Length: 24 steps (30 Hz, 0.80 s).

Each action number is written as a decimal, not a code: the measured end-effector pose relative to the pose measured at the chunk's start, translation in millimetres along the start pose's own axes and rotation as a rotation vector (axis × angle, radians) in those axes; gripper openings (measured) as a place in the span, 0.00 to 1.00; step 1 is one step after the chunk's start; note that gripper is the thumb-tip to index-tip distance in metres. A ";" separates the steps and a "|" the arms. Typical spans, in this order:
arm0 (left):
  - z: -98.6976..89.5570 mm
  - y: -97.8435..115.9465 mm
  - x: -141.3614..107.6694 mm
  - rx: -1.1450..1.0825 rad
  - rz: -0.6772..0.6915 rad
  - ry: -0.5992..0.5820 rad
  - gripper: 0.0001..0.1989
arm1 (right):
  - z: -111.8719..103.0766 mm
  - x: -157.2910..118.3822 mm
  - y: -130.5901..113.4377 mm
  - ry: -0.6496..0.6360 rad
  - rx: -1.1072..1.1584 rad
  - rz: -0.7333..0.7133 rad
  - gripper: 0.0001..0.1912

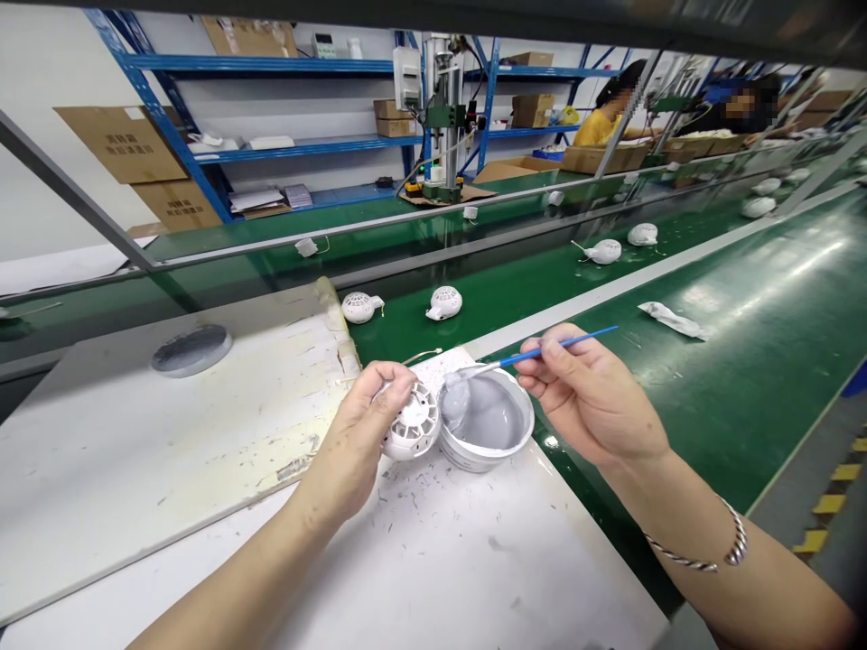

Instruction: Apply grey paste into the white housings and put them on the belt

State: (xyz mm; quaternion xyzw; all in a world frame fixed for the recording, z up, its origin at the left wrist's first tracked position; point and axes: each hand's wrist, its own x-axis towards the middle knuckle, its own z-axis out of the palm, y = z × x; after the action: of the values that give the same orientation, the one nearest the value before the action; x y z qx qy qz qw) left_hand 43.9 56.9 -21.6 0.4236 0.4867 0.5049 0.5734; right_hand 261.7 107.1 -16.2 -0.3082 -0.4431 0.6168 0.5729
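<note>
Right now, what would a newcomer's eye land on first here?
Probably the tub of glossy grey paste at centre, with the right hand holding a bright blue brush over it. Just left of it, the left hand grips a white vented housing. Beyond, similar white housings dot the long green belt.

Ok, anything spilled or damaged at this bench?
Yes: the beige board left of the tub has a chipped, peeling edge, and gray flecks litter the white surface below the tub, possibly dried paste.
</note>
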 end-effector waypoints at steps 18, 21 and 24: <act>4.7 10.4 -11.3 -0.046 -0.006 0.079 0.19 | 8.8 -25.8 -6.8 -0.700 -0.814 -1.068 0.14; 2.4 11.1 -9.7 -0.031 -0.004 0.086 0.19 | 10.2 -28.0 -19.2 -0.704 -0.943 -1.120 0.13; 0.6 10.3 -8.7 -0.027 -0.007 0.084 0.19 | 6.5 -31.8 -18.3 -0.622 -0.895 -1.060 0.14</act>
State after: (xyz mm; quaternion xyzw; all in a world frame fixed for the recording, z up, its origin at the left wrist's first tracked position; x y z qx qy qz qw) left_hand 42.6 49.6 -10.3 0.3925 0.5050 0.5268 0.5598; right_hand 268.7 73.7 -1.1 -0.0690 -0.8809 0.0792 0.4616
